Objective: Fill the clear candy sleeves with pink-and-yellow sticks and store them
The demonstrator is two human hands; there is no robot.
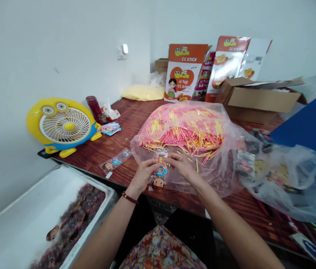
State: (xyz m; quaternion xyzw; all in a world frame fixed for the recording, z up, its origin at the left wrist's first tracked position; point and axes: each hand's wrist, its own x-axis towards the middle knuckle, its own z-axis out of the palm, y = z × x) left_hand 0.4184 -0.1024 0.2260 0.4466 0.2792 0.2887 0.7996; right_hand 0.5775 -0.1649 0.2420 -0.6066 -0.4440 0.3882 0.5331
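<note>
Between my two hands, over the table's front edge, is a small clear printed packet (160, 171) with a cartoon face at its lower end and a barcode at its top. Pink and yellow sticks show inside its upper part. My left hand (146, 172) pinches the packet's left side, and my right hand (180, 163) pinches its right side near the top. Just beyond them lies a big open clear plastic bag (229, 149) with a heap of thin pink and yellow sticks (183, 130). Left of my hands, a similar flat packet (115, 161) rests on the table.
A yellow minion-shaped fan (68, 126) stands at the left, beside a dark red bottle (93, 107) and printed cards (110, 128). A white foam box (108, 192) holds many filled packets. Cartons (186, 73) and an open cardboard box (261, 100) stand behind; plastic bags (295, 179) lie right.
</note>
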